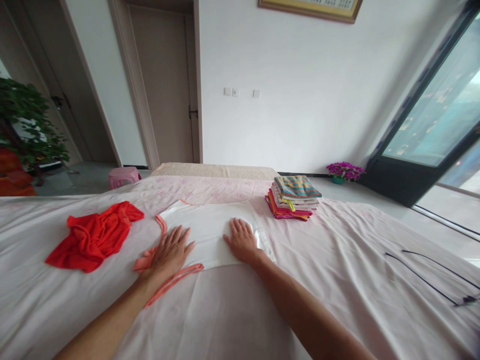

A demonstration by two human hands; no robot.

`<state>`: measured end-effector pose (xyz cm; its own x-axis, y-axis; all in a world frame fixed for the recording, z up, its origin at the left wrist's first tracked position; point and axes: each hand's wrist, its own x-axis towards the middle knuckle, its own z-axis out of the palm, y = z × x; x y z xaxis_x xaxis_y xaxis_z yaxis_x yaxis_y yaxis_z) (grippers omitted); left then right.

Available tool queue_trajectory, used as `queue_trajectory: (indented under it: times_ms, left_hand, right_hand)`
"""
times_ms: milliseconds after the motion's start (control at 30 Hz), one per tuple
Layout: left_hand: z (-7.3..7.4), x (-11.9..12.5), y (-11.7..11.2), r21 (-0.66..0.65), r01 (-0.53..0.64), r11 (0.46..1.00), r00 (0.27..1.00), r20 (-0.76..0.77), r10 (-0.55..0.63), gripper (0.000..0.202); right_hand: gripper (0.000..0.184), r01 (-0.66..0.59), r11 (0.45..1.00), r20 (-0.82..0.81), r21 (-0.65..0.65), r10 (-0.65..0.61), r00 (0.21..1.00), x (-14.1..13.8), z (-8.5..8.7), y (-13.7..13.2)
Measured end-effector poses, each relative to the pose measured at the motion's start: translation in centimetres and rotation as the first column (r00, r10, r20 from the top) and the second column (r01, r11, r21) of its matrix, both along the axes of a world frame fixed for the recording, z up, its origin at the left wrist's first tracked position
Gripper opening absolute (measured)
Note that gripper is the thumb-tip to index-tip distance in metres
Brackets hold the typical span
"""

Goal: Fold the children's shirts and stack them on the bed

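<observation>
I'm resting the left hand [169,251] and right hand [242,241] flat on the white garment [210,232], fingers open. Uneven pressure is risking creases.

White wall [262,135] straight ahead, and up at the top edge a gold-framed panel [311,10] cut off by the view! Lower down, 3 small wall plates [235,92], 2 side by side and 1 apart. Over to the left, 2 beige-brown doors [161,85], both with dark handles, a leafy green plant [28,120] in front and a pink stool [124,177] on the glossy grey floor [350,191]. Across to the right, daylight pours through dark-framed glazing [431,125], pale blue behind the glass, and purple flowers [345,170] in a green pot [338,180] brighten the wall's foot!
</observation>
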<state>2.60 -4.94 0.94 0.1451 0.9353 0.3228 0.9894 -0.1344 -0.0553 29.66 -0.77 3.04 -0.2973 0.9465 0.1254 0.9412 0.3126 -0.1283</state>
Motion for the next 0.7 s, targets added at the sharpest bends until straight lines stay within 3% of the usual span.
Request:
queue_trajectory:
  times_ms: [133, 233, 500, 700]
  left_hand:
    - [-0.4, -0.2, 0.0, 0.015, 0.003, 1.0, 1.0, -0.019, -0.003, 0.062]
    - [-0.3, -0.1, -0.1, 0.002, 0.013, 1.0, 0.999, -0.033, -0.013, 0.061]
    - [0.8, 0.4, -2.0, -0.083, 0.048, 0.995, 0.998, 0.04, -0.045, 0.065]
    - [0.6, -0.1, -4.2, -0.015, 0.082, 0.997, 0.993, 0.082, -0.08, 0.066]
  right_hand:
    - [0.07, 0.228, 0.973, 0.065, -0.028, -0.226, 0.972, 6.8, -0.2, 0.7]
    - [0.069, 0.298, 0.954, 0.085, -0.004, -0.297, 0.951, 9.4, -0.7, 0.5]
    - [0.07, 0.321, 0.947, 0.056, -0.023, -0.319, 0.946, 9.4, -0.7, 0.3]
    - [0.07, 0.333, 0.942, 0.056, -0.035, -0.33, 0.942, 9.3, -0.4, 0.1]
